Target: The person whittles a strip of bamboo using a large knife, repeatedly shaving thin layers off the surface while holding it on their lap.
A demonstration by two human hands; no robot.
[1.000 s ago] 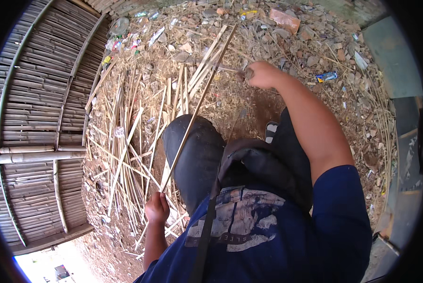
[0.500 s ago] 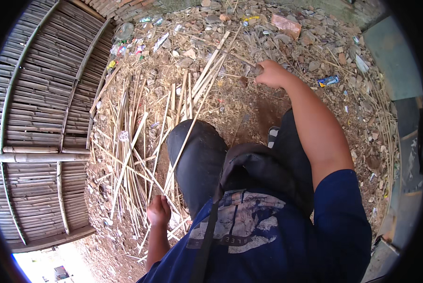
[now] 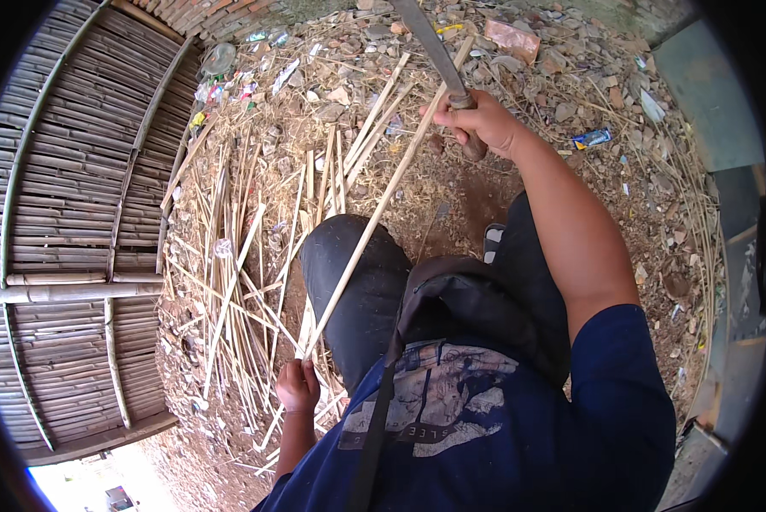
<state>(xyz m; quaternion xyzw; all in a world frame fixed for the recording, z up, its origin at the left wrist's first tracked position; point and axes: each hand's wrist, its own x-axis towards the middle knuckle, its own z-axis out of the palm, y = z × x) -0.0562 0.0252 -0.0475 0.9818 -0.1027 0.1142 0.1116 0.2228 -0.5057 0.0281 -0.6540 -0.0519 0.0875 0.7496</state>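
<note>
A long, pale bamboo strip [image 3: 374, 218] runs slantwise across my bent left knee. My left hand [image 3: 298, 386] is closed in a pinch on its lower end. Near the strip's upper end, my right hand [image 3: 490, 125] grips the handle of a large knife [image 3: 430, 43]. The knife's dark grey blade points up and away, and its tip is cut off by the picture's edge. Fingers of the right hand also reach the strip beside the handle. Many more bamboo strips [image 3: 229, 316] lie in a loose pile on the ground to my left.
A bamboo-slat panel [image 3: 75, 188] stands along the left side. Stones, dry shavings and litter cover the ground ahead, with a reddish brick [image 3: 512, 41] at the far side and a blue wrapper [image 3: 591, 139] to the right. A grey-green panel [image 3: 711, 102] borders the right.
The knife has swung from lying low beside the strips to pointing up and away. The strip's upper end has shifted right to the right hand. My left hand moved slightly right and down.
</note>
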